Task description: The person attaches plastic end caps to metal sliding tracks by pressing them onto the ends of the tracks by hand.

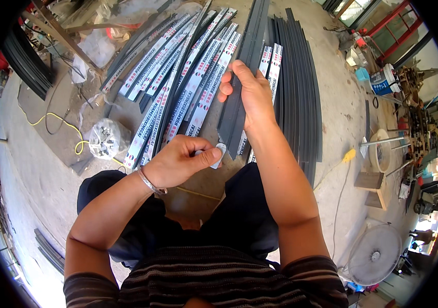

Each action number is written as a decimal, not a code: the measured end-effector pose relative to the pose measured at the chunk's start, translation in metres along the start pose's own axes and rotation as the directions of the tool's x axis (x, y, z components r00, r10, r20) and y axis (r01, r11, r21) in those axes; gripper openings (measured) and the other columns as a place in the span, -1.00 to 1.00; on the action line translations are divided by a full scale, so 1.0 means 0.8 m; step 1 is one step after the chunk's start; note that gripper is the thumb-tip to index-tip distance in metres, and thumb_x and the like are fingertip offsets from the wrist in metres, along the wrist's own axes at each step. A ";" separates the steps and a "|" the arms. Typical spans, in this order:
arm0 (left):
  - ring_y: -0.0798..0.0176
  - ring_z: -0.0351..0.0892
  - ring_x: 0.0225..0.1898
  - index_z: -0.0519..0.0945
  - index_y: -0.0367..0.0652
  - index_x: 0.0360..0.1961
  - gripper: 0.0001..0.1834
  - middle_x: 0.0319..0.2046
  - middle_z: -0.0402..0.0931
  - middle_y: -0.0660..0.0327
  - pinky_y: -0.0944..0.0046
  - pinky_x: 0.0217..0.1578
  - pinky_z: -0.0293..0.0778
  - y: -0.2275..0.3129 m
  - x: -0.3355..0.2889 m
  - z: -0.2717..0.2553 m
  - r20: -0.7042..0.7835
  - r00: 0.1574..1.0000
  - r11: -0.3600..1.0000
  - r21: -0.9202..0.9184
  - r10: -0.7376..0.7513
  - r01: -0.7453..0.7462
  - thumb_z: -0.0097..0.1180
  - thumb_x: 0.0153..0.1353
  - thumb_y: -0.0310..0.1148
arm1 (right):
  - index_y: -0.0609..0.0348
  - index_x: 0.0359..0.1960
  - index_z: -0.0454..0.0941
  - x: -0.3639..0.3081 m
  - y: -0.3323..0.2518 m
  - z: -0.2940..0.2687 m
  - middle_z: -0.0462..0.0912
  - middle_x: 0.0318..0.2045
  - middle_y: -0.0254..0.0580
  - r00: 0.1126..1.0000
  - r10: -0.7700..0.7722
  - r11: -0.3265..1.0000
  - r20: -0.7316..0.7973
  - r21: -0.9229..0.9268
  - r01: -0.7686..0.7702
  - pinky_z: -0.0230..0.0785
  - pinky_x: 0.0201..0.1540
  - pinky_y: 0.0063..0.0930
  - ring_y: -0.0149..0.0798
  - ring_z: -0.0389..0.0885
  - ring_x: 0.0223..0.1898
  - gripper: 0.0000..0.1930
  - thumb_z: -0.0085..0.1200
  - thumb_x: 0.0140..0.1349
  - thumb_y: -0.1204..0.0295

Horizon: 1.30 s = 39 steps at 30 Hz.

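My right hand (254, 95) is wrapped around a long dark grey metal profile (232, 112), its near end tilted toward me. Between the thumb and fingers of my left hand (180, 160) is a small light grey piece (220, 153), right by that near end. Whether the piece touches the profile I cannot tell. Beneath lie several profiles with printed white protective film (198, 102), spread over the floor. A stack of bare dark profiles (296, 97) lies to the right of my right hand.
Left of my knees stands a clear plastic bag of small metal parts (108, 139), near a yellow cable (62, 121). Farther right are a yellow connector (350, 155), a round fan (375, 255), a wooden block (369, 180) and a white and blue bucket (385, 79).
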<state>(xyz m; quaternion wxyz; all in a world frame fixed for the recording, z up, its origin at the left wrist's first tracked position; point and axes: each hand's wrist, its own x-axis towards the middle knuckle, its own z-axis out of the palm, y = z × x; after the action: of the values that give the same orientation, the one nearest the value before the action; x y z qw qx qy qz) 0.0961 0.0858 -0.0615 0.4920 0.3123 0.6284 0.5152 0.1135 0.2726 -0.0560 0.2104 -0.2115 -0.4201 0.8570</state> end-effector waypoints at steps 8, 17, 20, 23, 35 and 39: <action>0.58 0.23 -0.61 0.61 -0.29 -0.47 -0.67 -0.67 0.40 0.40 0.45 -0.59 0.17 -0.004 0.000 -0.001 0.006 1.000 0.997 0.066 -0.029 0.029 0.11 0.27 -0.21 | 0.19 -0.28 0.35 -0.016 0.004 0.003 0.48 -0.55 -0.17 1.000 -0.007 0.999 0.013 -0.042 0.008 0.33 -0.61 -0.42 -0.36 0.40 -0.63 -0.83 0.02 0.30 0.36; 0.53 0.35 -0.55 0.60 -0.30 -0.45 -0.71 -0.63 0.49 0.33 0.43 -0.50 0.30 -0.008 -0.001 -0.007 0.076 0.996 0.991 0.124 0.043 -0.052 0.11 0.26 -0.25 | 0.19 -0.27 0.36 -0.026 0.011 0.008 0.50 -0.55 -0.17 0.998 -0.008 0.996 0.058 -0.091 0.013 0.34 -0.61 -0.42 -0.36 0.42 -0.64 -0.78 0.06 0.27 0.31; 0.51 0.40 -0.52 0.60 -0.30 -0.44 -0.71 -0.60 0.52 0.31 0.42 -0.46 0.34 -0.010 -0.002 -0.001 0.083 0.996 0.988 0.147 0.037 -0.049 0.12 0.26 -0.26 | 0.20 -0.26 0.37 -0.031 0.014 0.005 0.50 -0.55 -0.16 0.997 0.003 0.994 0.080 -0.110 0.006 0.34 -0.61 -0.42 -0.35 0.43 -0.65 -0.77 0.06 0.27 0.30; 0.51 0.39 -0.49 0.58 -0.30 -0.44 -0.71 -0.57 0.50 0.33 0.43 -0.43 0.32 -0.015 -0.010 -0.001 0.053 0.999 0.996 0.090 0.014 -0.019 0.13 0.26 -0.25 | 0.21 -0.25 0.38 -0.031 0.020 0.008 0.50 -0.56 -0.16 0.997 0.004 0.990 0.083 -0.141 0.008 0.36 -0.62 -0.43 -0.35 0.44 -0.66 -0.77 0.05 0.28 0.30; 0.48 0.46 -0.48 0.61 -0.32 -0.40 -0.73 -0.59 0.54 0.30 0.41 -0.41 0.38 -0.010 -0.008 -0.009 0.104 0.994 0.993 0.113 0.028 -0.040 0.14 0.25 -0.27 | 0.22 -0.21 0.36 -0.036 0.014 0.016 0.50 -0.57 -0.17 0.989 0.032 0.990 0.146 -0.140 -0.011 0.33 -0.63 -0.44 -0.37 0.42 -0.67 -0.73 0.09 0.27 0.28; 0.50 0.46 -0.42 0.60 -0.29 -0.29 -0.76 -0.51 0.54 0.27 0.42 -0.39 0.38 -0.010 -0.010 -0.012 0.090 0.994 0.997 0.052 0.056 -0.061 0.17 0.22 -0.28 | 0.23 -0.22 0.37 -0.036 0.008 0.019 0.50 -0.57 -0.16 0.994 -0.011 0.987 0.105 -0.160 0.028 0.33 -0.64 -0.44 -0.36 0.42 -0.66 -0.73 0.07 0.28 0.28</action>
<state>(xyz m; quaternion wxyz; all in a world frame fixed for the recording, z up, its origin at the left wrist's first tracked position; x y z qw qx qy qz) 0.0902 0.0733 -0.0670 0.4953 0.3665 0.6104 0.4978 0.1278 0.2443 -0.0473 0.1787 -0.1788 -0.5003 0.8281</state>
